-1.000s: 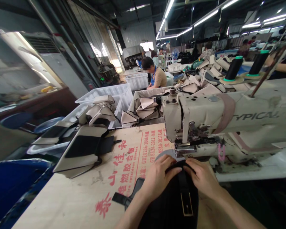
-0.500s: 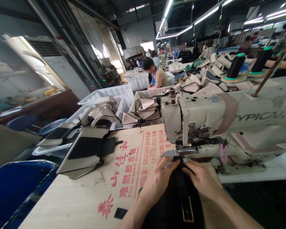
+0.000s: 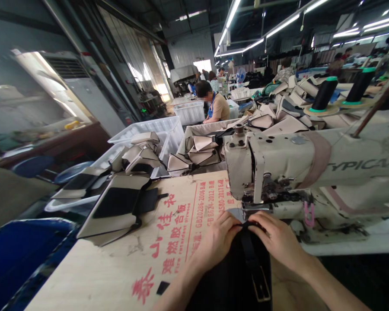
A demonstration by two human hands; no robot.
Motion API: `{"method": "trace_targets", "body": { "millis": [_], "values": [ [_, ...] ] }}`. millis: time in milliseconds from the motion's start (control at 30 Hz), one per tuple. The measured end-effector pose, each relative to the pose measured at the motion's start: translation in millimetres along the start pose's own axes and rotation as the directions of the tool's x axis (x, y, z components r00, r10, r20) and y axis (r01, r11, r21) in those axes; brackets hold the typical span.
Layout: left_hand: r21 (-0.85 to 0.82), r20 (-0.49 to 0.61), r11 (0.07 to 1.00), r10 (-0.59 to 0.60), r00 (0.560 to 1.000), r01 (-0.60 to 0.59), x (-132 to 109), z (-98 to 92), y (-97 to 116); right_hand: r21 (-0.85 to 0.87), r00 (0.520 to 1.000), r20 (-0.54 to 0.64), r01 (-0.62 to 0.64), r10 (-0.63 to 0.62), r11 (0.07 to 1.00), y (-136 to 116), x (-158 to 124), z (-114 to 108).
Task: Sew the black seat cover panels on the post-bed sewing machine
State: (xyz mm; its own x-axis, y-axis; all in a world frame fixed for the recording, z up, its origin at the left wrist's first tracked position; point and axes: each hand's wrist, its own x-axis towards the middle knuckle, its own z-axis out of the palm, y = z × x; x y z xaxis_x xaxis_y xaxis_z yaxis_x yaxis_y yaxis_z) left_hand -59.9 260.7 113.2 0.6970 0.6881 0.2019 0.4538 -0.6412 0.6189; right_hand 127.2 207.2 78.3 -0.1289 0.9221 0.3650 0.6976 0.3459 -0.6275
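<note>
Both my hands press a black fabric piece (image 3: 228,276) with a black strap and a metal buckle (image 3: 261,287) against the table, right under the head of a cream sewing machine (image 3: 278,168). My left hand (image 3: 218,239) pinches the piece's far edge on the left of the strap. My right hand (image 3: 277,239) grips the same edge on the right. The fingertips nearly meet just before the presser foot (image 3: 256,207).
A plywood tabletop (image 3: 116,268) with red print spreads to the left. Beige-and-black cut pieces (image 3: 116,207) lie stacked at its far left, with white crates (image 3: 149,129) of more pieces behind. Two black thread cones (image 3: 324,93) stand past the machine. Other people work at far tables.
My hands have pushed the black piece forward, closer under the machine head, and the fingertips have drawn together. The view has shifted slightly.
</note>
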Motion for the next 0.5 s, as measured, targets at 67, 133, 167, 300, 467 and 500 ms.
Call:
{"method": "trace_targets", "body": {
  "millis": [67, 133, 167, 300, 467, 500],
  "values": [
    [-0.092, -0.016, 0.995, -0.036, 0.999, 0.034, -0.2, 0.2, -1.5, -0.053, 0.998, 0.049, 0.050, -0.048, 0.997, -0.6, 2.4, -1.2],
    [-0.150, -0.020, 0.985, -0.084, 0.996, 0.081, -1.3, 1.5, -2.9, -0.071, 0.992, 0.106, 0.082, -0.074, 0.994, -2.5, 3.5, -3.2],
    [-0.168, -0.021, 0.980, -0.111, 0.994, 0.106, -2.1, 2.6, -3.9, -0.060, 0.988, 0.132, 0.091, -0.082, 0.994, -3.7, 4.0, -4.4],
    [-0.176, -0.020, 0.972, -0.161, 0.987, 0.155, -3.7, 8.4, -8.6, 0.082, 0.973, 0.212, 0.071, -0.087, 0.994, -5.2, 7.8, -7.8],
    [-0.148, -0.039, 0.973, -0.185, 0.982, 0.178, 0.2, 8.3, -8.1, 0.157, 0.981, 0.185, 0.023, -0.052, 0.987, -2.9, 13.3, -1.8],
    [-0.147, -0.039, 0.974, -0.180, 0.983, 0.172, -0.9, 6.5, -5.6, 0.155, 0.986, 0.161, 0.021, -0.047, 0.988, -3.2, 13.1, 0.0]
  ]
}}
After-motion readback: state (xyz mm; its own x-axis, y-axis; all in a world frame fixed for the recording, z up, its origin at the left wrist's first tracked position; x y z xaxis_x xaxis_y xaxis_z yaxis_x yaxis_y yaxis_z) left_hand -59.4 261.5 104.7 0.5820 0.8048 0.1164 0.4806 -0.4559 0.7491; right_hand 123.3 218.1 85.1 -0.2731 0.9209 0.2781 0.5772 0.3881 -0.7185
